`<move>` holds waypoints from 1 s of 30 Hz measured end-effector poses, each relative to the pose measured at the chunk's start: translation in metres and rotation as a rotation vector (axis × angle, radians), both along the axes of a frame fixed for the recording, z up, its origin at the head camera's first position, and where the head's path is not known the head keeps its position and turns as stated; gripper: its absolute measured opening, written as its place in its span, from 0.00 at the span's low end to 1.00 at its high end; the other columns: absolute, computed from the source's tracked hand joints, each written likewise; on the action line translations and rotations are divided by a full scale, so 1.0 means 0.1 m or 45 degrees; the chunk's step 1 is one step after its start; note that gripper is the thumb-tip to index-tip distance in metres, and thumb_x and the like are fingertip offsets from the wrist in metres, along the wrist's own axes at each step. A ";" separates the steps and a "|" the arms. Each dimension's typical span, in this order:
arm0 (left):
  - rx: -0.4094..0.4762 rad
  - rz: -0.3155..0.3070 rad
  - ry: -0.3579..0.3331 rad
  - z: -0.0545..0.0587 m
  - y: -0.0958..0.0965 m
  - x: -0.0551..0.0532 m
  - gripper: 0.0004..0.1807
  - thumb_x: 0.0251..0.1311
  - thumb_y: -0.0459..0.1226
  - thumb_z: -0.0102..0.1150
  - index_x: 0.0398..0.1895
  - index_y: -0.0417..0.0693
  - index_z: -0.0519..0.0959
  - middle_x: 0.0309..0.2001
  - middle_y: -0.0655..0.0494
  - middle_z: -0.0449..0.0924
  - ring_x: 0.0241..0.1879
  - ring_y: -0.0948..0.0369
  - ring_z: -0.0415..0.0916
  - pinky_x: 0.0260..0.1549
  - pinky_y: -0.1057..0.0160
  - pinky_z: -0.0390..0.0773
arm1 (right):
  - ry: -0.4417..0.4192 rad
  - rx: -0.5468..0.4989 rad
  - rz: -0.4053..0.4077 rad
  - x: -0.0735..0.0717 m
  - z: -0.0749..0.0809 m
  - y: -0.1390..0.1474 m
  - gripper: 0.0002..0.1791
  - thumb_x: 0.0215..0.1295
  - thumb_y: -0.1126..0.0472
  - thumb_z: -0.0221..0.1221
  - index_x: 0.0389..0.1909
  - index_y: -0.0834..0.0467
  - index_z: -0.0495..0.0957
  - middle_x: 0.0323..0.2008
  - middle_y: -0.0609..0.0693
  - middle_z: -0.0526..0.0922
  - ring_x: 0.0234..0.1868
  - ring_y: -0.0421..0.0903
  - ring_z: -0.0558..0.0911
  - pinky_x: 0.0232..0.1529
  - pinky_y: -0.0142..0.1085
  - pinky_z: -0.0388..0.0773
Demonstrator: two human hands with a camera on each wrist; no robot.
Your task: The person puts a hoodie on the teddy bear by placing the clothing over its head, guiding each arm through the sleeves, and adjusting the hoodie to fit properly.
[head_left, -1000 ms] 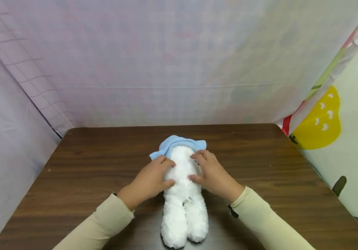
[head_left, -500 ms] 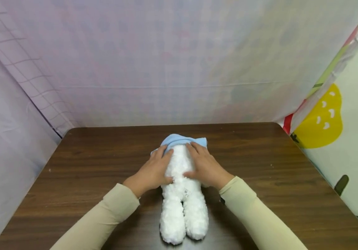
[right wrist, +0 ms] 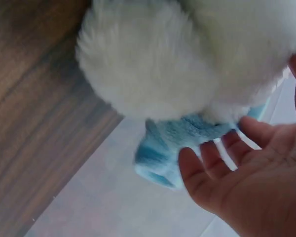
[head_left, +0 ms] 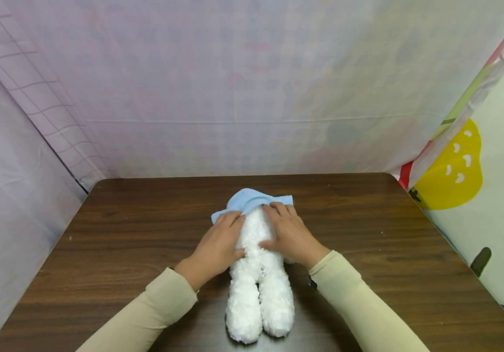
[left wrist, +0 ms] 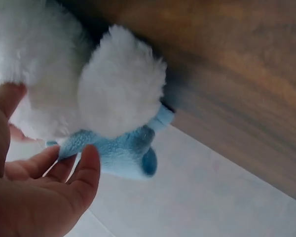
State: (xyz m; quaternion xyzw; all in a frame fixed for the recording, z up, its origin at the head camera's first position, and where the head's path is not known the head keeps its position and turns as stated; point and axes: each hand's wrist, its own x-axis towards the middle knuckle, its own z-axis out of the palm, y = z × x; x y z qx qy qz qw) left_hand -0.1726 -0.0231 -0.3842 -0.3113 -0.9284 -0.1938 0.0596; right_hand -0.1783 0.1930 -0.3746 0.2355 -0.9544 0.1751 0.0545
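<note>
A fluffy white plush toy (head_left: 258,283) lies on the table with its two legs towards me. A light blue cloth (head_left: 247,199) lies around its far end, and in the wrist views the fleecy cloth (left wrist: 123,153) sits under the white fur. My left hand (head_left: 217,243) rests along the toy's left side, thumb on the fur and fingers at the cloth's edge. On the other side my right hand (head_left: 293,234) lies against the toy, its fingertips touching the cloth. Both hands have loosely bent fingers. The toy's head is hidden.
The dark wooden table (head_left: 115,254) reaches a pale curtain (head_left: 252,88) at its far edge. A printed cloth with a yellow shape (head_left: 449,171) hangs at the right. A small white tag (head_left: 262,270) shows between the toy's legs.
Both hands have come down onto the toy and their fingers have moved forward to the blue cloth. Lately the left fingertips have drawn back slightly. The toy has barely shifted.
</note>
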 end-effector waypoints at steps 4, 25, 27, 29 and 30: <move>0.052 -0.001 0.077 -0.03 -0.01 0.04 0.33 0.55 0.39 0.74 0.61 0.36 0.72 0.58 0.44 0.71 0.60 0.48 0.68 0.58 0.53 0.71 | 0.108 -0.072 0.038 0.04 -0.06 -0.01 0.35 0.56 0.52 0.73 0.59 0.64 0.71 0.54 0.57 0.76 0.52 0.55 0.70 0.51 0.51 0.72; -0.151 0.086 -0.296 0.16 0.01 -0.17 0.61 0.50 0.49 0.77 0.77 0.34 0.47 0.59 0.41 0.61 0.56 0.50 0.59 0.54 0.56 0.71 | -0.055 0.024 -0.003 0.03 0.04 -0.03 0.56 0.60 0.48 0.70 0.76 0.68 0.47 0.66 0.67 0.59 0.66 0.62 0.63 0.61 0.52 0.69; -0.149 0.082 -0.334 0.19 0.01 -0.21 0.62 0.48 0.49 0.78 0.77 0.35 0.47 0.59 0.40 0.61 0.57 0.50 0.59 0.56 0.55 0.70 | -0.122 0.029 -0.022 0.01 0.06 -0.03 0.56 0.60 0.47 0.70 0.77 0.67 0.47 0.68 0.67 0.57 0.68 0.62 0.60 0.62 0.52 0.68; -0.144 0.082 -0.359 0.20 0.01 -0.23 0.62 0.47 0.49 0.79 0.77 0.36 0.48 0.60 0.40 0.60 0.58 0.49 0.58 0.57 0.55 0.70 | -0.177 0.031 -0.031 -0.01 0.08 -0.03 0.55 0.60 0.47 0.69 0.77 0.66 0.48 0.69 0.66 0.56 0.70 0.61 0.58 0.63 0.53 0.67; -0.137 0.083 -0.370 0.21 0.01 -0.24 0.62 0.47 0.49 0.79 0.77 0.36 0.50 0.60 0.40 0.60 0.58 0.49 0.58 0.57 0.54 0.69 | -0.194 0.034 -0.034 -0.02 0.09 -0.03 0.55 0.60 0.46 0.69 0.77 0.65 0.49 0.70 0.66 0.55 0.70 0.61 0.58 0.64 0.53 0.66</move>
